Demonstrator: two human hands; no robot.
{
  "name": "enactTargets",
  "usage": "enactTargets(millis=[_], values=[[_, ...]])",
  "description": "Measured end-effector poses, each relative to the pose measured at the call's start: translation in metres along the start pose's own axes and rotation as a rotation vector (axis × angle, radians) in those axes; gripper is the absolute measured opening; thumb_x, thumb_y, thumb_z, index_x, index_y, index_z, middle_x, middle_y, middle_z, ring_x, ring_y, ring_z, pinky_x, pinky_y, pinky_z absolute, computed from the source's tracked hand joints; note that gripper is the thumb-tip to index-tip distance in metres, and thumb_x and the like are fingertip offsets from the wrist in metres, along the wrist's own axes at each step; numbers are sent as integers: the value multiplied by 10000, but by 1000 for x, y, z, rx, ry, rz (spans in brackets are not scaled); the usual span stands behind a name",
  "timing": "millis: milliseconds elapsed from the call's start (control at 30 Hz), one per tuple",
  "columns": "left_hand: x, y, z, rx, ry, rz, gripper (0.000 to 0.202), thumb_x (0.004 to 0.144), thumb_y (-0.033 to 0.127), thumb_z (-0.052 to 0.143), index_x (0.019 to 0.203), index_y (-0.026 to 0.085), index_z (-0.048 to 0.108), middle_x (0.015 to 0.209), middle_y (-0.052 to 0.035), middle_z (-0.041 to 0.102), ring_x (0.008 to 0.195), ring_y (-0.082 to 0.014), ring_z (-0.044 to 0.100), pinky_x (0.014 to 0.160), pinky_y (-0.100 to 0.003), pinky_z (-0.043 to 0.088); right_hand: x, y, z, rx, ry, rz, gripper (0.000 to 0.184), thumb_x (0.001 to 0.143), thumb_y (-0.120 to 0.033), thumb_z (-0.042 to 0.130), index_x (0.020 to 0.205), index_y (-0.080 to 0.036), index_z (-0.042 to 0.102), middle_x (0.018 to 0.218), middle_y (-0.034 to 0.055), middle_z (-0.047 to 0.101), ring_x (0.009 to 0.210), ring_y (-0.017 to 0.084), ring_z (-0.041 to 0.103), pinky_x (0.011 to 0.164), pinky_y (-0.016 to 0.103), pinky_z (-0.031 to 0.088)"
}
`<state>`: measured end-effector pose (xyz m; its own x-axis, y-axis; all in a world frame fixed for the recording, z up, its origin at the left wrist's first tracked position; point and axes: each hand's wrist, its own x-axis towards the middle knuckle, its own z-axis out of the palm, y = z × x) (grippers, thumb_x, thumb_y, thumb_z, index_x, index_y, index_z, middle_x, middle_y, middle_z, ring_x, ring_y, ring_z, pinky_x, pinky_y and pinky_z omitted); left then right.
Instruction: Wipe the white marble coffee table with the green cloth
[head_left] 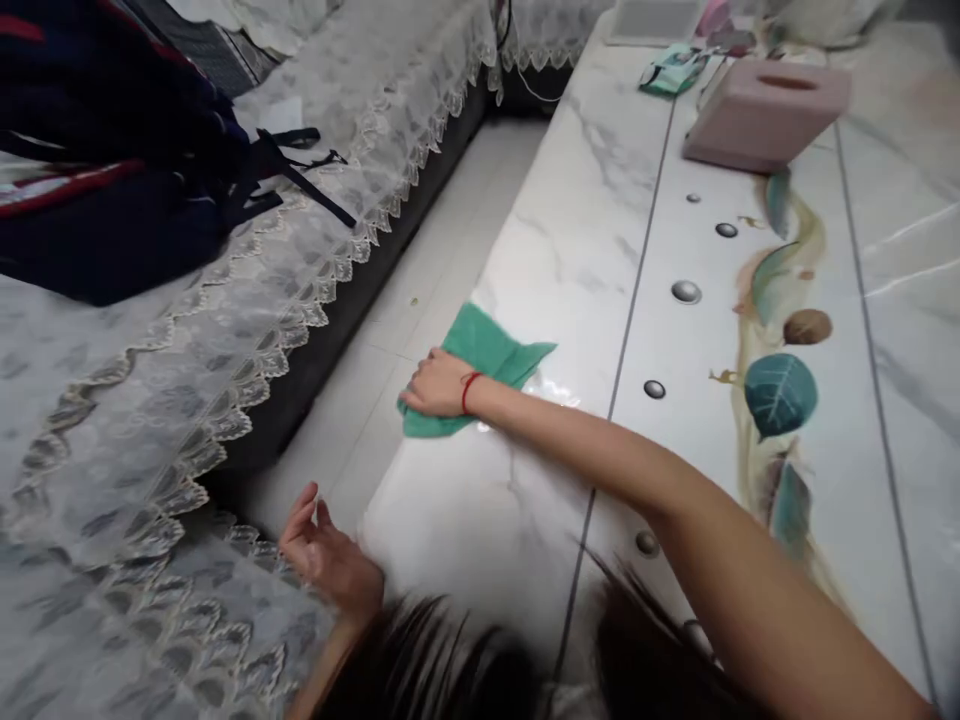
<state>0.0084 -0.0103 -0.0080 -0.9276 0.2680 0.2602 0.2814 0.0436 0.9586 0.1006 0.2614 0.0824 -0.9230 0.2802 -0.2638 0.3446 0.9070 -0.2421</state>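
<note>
My right hand (437, 383), with a red string bracelet (468, 392) at its wrist, presses a green cloth (486, 345) onto the left edge of the marble-patterned table (555, 250). Its fingers curl over the cloth, which spreads out flat beyond the knuckles and rises to a loose corner on the right. Nearer to me, my left hand (322, 550) hovers off the table's edge by the sofa, palm turned up, fingers loosely bent and apart, holding nothing. A shiny patch shows on the tabletop beside the cloth.
A pink tissue box (757, 120) stands at the table's far end, with a green packet (673, 70) beside it. On the left, a lace-covered sofa (337, 120) bears a dark backpack (112, 220). A narrow strip of tiled floor (442, 240) runs between sofa and table.
</note>
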Motion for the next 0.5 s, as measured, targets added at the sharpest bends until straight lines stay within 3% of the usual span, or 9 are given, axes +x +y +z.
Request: enactTargets(millis=[100,200,267,333,433,500], values=[[9,18,-4,56,-21,75,394,1032,622,570,1201,267,577,1587,-245,677,1647,-427,565,1392,-705,403,-10,-74,22,54,-40,-151,499,1244,-493,557,1168,-161,922,1243,159,901,1231,298,850,1180,461,569],[36,46,-16,43,76,230,430,1033,640,486,1223,259,546,1629,-249,655,1649,-410,566,1385,-673,427,-17,-132,44,139,-38,-293,463,1237,-467,576,1145,-142,892,1252,172,896,1199,281,856,1155,453,575],[57,66,-28,-53,171,332,435,973,649,451,1191,276,505,1611,-206,671,1680,-386,542,1437,-647,382,-21,-161,57,256,-53,-375,440,1219,-414,595,989,-144,855,1217,178,899,1163,273,851,1171,445,572],[73,85,-39,-114,235,385,427,920,633,445,1158,281,490,1563,-189,694,1679,-374,544,1479,-630,327,-28,-183,68,510,-145,-407,520,1202,-416,623,755,-178,744,1045,128,899,1065,250,843,1136,400,600],[85,102,-51,-98,277,357,411,888,600,455,1155,287,455,1602,-200,674,1683,-381,530,1476,-672,300,-51,-203,82,1131,-283,-249,635,1161,-557,677,632,-208,634,820,51,816,912,235,814,986,349,664],[85,105,-54,-81,283,337,405,902,591,416,1169,287,427,1643,-210,644,1675,-389,524,1447,-720,317,-74,-199,87,1427,-230,-71,643,1154,-662,625,704,-208,694,843,59,810,917,250,818,944,356,688]])
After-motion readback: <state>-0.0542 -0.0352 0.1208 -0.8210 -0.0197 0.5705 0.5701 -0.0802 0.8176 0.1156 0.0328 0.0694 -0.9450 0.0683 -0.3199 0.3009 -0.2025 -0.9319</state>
